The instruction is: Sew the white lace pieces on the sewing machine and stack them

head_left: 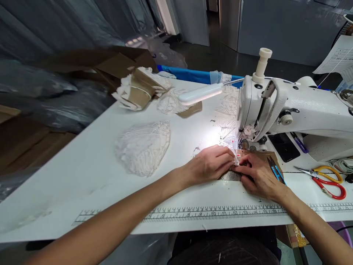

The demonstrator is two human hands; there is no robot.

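Note:
In front of the sewing machine (pixel 317 106), both of my hands meet near the lit presser foot. My left hand (pixel 213 162) is closed, its fingertips pinching a small piece of white lace fabric (pixel 236 159). On the other side, my right hand (pixel 257 175) has its thumb and fingers closed at the same fabric's lower edge, just above the metal plate (pixel 231 176). The fingers partly hide the piece. Blue thread snips (pixel 275 170) lie right beside my right hand.
White lace pieces (pixel 145 147) lie to the left, with a tied lace bundle (pixel 139 90) behind. A lamp (pixel 201 94) reaches over the table. Right of my hands are a black phone (pixel 284 146) and red-and-yellow-handled scissors (pixel 328 178). A printed ruler (pixel 201 213) runs along the front edge.

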